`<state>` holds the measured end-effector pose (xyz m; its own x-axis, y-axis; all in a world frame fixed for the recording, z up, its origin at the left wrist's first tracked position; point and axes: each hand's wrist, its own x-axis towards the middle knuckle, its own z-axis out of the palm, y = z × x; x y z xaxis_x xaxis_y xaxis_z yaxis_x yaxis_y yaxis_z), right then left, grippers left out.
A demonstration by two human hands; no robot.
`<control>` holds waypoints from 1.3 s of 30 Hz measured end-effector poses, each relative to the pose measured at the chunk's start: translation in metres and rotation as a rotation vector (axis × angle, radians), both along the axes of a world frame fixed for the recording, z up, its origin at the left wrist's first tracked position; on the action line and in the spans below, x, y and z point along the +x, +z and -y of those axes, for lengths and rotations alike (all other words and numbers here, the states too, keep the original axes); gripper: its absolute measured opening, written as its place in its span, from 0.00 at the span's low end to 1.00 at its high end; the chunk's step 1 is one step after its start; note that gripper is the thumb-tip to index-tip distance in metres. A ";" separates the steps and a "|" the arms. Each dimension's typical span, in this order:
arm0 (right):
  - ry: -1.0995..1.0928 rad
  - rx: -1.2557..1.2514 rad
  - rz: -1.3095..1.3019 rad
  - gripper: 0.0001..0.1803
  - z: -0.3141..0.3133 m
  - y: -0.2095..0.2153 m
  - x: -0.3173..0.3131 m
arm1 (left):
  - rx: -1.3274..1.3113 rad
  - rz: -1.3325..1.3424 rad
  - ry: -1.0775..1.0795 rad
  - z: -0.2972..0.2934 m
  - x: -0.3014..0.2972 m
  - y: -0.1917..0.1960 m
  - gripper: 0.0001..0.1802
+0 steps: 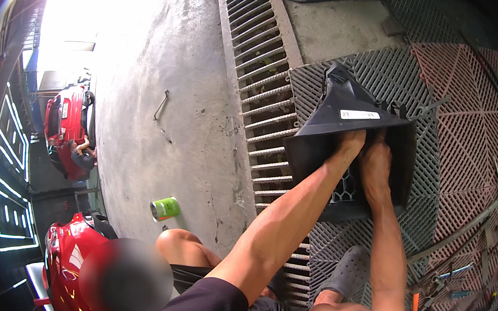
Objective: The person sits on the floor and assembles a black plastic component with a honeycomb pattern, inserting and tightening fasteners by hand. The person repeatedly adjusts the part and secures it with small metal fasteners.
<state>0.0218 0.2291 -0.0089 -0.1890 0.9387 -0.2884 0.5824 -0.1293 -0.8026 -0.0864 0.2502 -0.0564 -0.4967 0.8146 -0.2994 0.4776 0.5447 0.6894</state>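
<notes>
A large black plastic housing (352, 115), funnel-shaped with a white label on top, lies on the grey grid floor tiles (387, 73). My left hand (348, 143) and my right hand (376, 161) both reach inside its open end, side by side. The fingers are hidden within the housing, so what they touch is unclear. A mesh-patterned part (345, 188) shows inside the opening between my forearms.
A metal drain grate (256, 89) runs beside bare concrete. A green can (164, 208) and a wrench (161, 104) lie on the concrete. Hand tools (436, 287) are scattered lower right on red grid tiles. Another person crouches near a red motorcycle (68, 264) at lower left.
</notes>
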 end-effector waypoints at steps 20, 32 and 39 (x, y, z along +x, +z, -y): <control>0.021 -0.033 -0.006 0.38 -0.001 -0.008 0.007 | -0.503 -0.282 -0.393 0.000 0.015 0.090 0.26; 0.034 0.080 0.010 0.34 -0.001 -0.023 0.010 | -0.454 -0.289 -0.680 -0.003 0.011 0.103 0.33; -0.019 0.140 -0.022 0.33 0.007 -0.021 0.003 | -0.532 -0.145 -0.565 -0.010 -0.012 0.077 0.24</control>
<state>0.0244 0.2221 -0.0299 -0.1753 0.9729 -0.1505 0.5629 -0.0264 -0.8261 -0.0982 0.2600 0.0206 -0.1140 0.7206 -0.6839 0.8459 0.4315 0.3136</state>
